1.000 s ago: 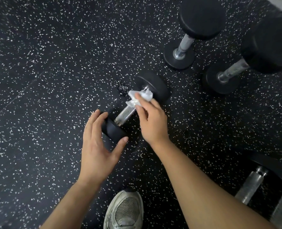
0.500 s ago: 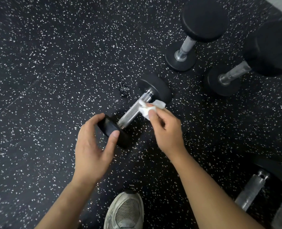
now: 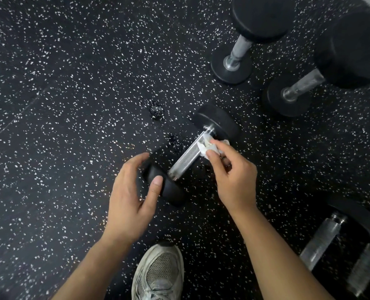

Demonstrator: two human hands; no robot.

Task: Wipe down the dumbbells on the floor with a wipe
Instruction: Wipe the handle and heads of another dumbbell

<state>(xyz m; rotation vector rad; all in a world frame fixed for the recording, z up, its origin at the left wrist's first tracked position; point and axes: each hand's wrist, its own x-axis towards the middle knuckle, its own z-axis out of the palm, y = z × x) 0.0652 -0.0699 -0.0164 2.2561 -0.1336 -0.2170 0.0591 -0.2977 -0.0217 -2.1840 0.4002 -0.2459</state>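
Observation:
A small dumbbell (image 3: 185, 158) with black round heads and a knurled steel handle lies diagonally on the speckled black floor in the middle of the head view. My left hand (image 3: 130, 195) cups its near head, thumb and fingers around the rim. My right hand (image 3: 231, 174) pinches a crumpled white wipe (image 3: 208, 146) and presses it against the upper end of the handle, close to the far head.
Two larger dumbbells (image 3: 242, 48) (image 3: 322, 74) lie at the upper right. Two more steel-handled dumbbells (image 3: 322, 241) sit at the lower right edge. My grey sneaker (image 3: 160, 273) is at the bottom centre. A scuffed patch (image 3: 157, 110) marks the floor.
The near head has tilted and shifted under my left hand, which now grips it. My right hand with the wipe has slid to the right side of the handle near the far head.

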